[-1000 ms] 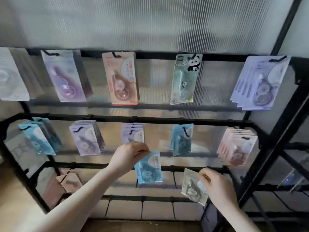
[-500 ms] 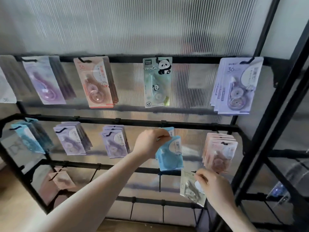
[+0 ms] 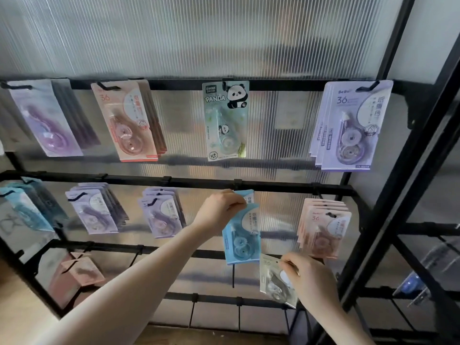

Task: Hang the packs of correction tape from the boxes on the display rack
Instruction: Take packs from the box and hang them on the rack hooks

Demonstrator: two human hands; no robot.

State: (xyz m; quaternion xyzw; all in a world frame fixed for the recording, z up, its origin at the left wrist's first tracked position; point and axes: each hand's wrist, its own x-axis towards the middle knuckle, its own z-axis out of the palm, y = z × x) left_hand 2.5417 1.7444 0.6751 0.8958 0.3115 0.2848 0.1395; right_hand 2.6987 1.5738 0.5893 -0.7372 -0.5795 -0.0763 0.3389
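My left hand (image 3: 219, 210) pinches the top of a blue correction tape pack (image 3: 241, 235), holding it up against the middle rail (image 3: 199, 181) of the black display rack, where another blue pack hangs just behind it. Lower right, my right hand (image 3: 308, 277) grips a pale grey-green pack (image 3: 271, 280) by its upper corner, near the lower rail. Whether the blue pack's hole sits on a hook is hidden by my fingers.
The top rail (image 3: 174, 84) carries purple, pink, panda (image 3: 225, 120) and lilac packs (image 3: 351, 125). The middle rail carries teal, lilac and pink stacks (image 3: 323, 227). A pink box (image 3: 77, 275) lies lower left. Black diagonal frame bars (image 3: 408, 195) stand at the right.
My left hand has lifted the blue pack from below the middle rail up to the rail's hook. The view has shifted right. My right hand keeps its pack low.
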